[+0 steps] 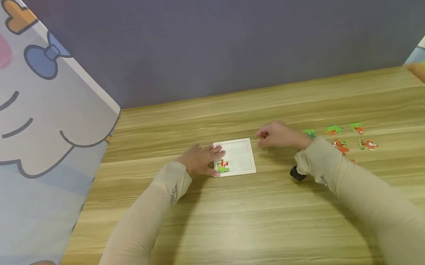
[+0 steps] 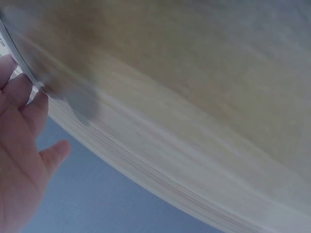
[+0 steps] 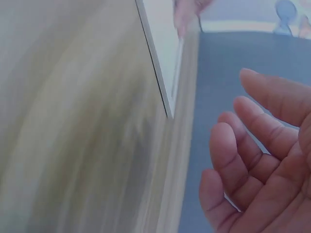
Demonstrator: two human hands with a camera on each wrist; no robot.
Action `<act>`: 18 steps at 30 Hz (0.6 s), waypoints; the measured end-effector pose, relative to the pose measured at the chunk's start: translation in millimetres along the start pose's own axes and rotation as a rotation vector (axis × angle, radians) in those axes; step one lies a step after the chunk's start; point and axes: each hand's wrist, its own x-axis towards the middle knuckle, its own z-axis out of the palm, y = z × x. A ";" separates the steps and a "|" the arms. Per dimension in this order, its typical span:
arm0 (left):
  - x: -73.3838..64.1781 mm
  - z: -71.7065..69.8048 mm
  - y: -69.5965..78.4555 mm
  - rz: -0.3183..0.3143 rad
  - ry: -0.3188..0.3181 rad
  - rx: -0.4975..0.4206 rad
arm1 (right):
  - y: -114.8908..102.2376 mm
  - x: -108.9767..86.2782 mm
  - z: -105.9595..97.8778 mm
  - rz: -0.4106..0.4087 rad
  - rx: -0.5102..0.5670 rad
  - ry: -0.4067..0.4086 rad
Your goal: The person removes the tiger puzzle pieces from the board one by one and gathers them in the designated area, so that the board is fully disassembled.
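Observation:
A white puzzle tray (image 1: pixel 240 158) lies flat on the wooden table, with a green and red jigsaw piece (image 1: pixel 223 167) in its lower left corner. My left hand (image 1: pixel 200 159) rests on the tray's left side, fingers spread over the rim; its palm (image 2: pixel 19 160) shows in the left wrist view. Just right of the tray, my right hand (image 1: pixel 278 135) hovers with loosely bent fingers. In the right wrist view this right hand (image 3: pixel 262 155) holds nothing and is apart from the tray's edge (image 3: pixel 163 82).
Several loose jigsaw pieces (image 1: pixel 340 146) in green and orange lie right of my right hand; the right forearm partly covers them. A black object (image 1: pixel 297 174) shows beneath the right wrist. A dark grey panel (image 1: pixel 247 28) stands behind the table, and cartoon-printed panels (image 1: pixel 45 129) flank it.

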 end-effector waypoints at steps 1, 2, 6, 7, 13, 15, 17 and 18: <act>0.5 0.0 0.1 -0.002 0.000 0.001 | -2.4 2.4 3.4 -0.007 -0.009 -0.008; 0.8 0.0 0.2 -0.004 -0.001 0.002 | -5.0 4.7 6.5 -0.013 -0.026 -0.020; 1.5 -0.4 -0.2 -0.011 -0.006 0.009 | -16.9 11.0 17.5 -0.056 -0.118 -0.063; 1.6 -0.4 -0.3 -0.012 -0.005 0.012 | -19.4 12.5 20.4 -0.066 -0.146 -0.070; 1.6 -0.9 -0.1 -0.003 -0.004 0.015 | -35.2 18.5 37.8 -0.119 -0.262 -0.138; 0.9 -1.3 0.4 -0.002 -0.004 0.003 | -40.9 20.1 42.5 -0.127 -0.295 -0.163; -0.2 -1.8 1.2 -0.004 -0.002 -0.009 | -45.8 21.6 47.5 -0.121 -0.326 -0.186; -0.7 -2.0 1.6 -0.004 0.000 -0.012 | -47.7 22.2 50.0 -0.113 -0.341 -0.196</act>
